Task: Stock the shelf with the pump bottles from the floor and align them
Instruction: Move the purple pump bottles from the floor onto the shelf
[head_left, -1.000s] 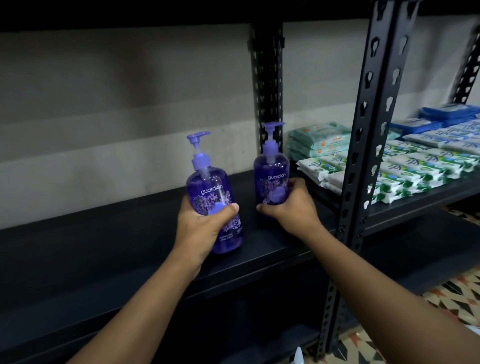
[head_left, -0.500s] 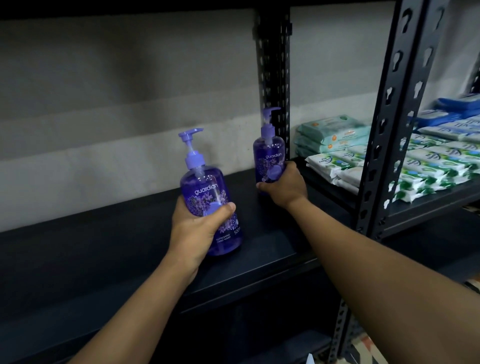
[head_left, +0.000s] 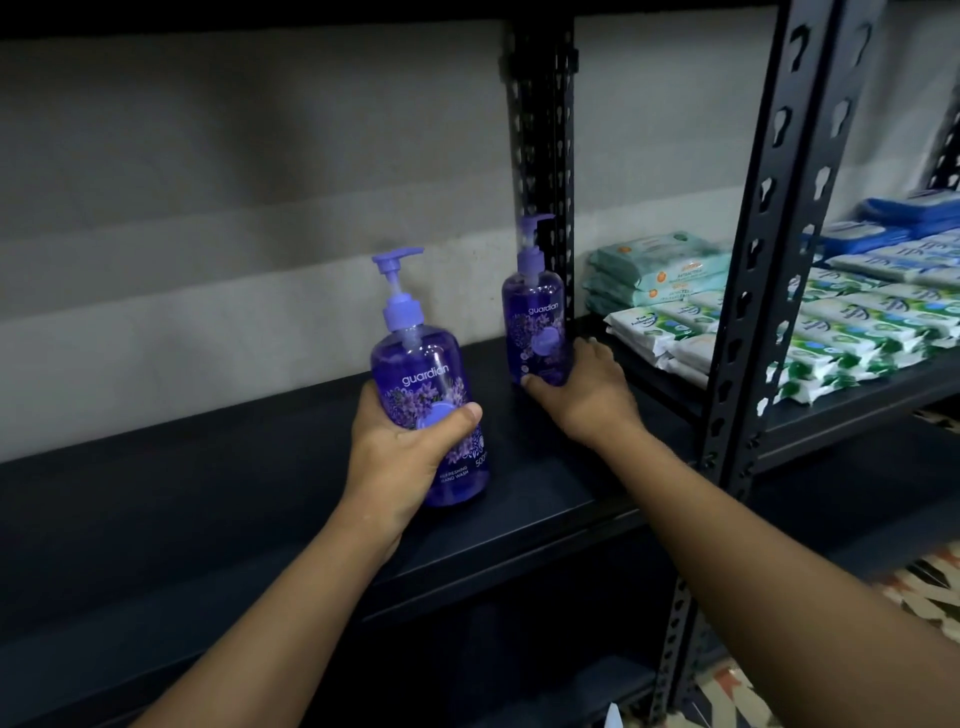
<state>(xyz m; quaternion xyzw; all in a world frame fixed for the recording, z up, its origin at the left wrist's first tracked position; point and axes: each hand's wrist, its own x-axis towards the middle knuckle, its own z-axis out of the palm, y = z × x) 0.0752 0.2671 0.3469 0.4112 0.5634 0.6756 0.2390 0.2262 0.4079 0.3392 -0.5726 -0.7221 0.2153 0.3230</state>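
Presently, left hand (head_left: 405, 452) grips the near pump bottle (head_left: 421, 374); right hand (head_left: 582, 395) clasps the far pump bottle (head_left: 535, 317) beside the post (head_left: 543, 156). Risk: a hasty release could topple either.

Grey wall (head_left: 208, 182), black shelf (head_left: 208, 467) framed by perforated uprights (head_left: 784, 260), wipe packs (head_left: 857, 332) stacked right, patterned floor (head_left: 924, 587) glimpsed near right

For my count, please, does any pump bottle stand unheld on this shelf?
No: the left hand grips the near guardian bottle, the right hand the far guardian bottle.
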